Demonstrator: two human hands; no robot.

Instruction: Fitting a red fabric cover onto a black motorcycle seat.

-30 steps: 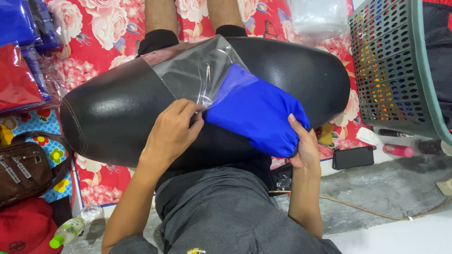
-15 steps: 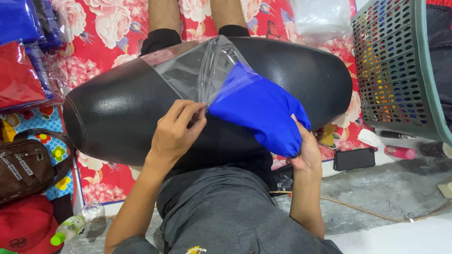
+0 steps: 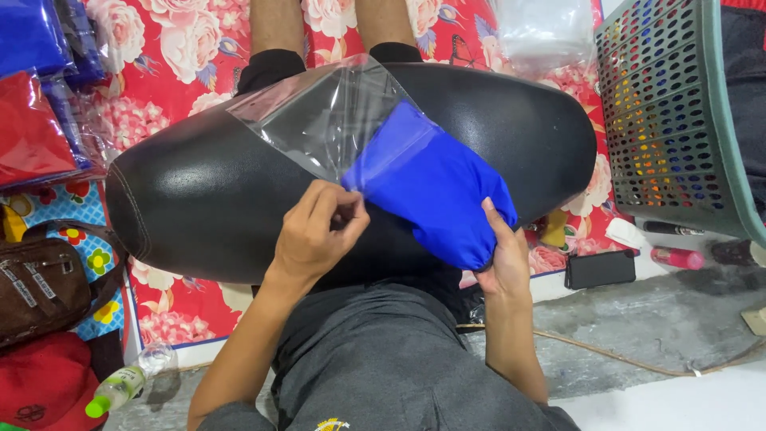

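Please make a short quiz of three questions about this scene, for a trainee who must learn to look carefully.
1. True or false: the folded blue cloth is already fully inside the clear plastic bag.
2. Which hand pinches the edge of the bag's opening? A) left hand B) right hand C) neither
3. Fill in: the bag and cloth lie on a black padded ____.

Key
1. False: only its far end is in the bag's mouth; the rest is outside.
2. A; the right hand holds the near end of the cloth.
3. Cushion, across the person's lap.
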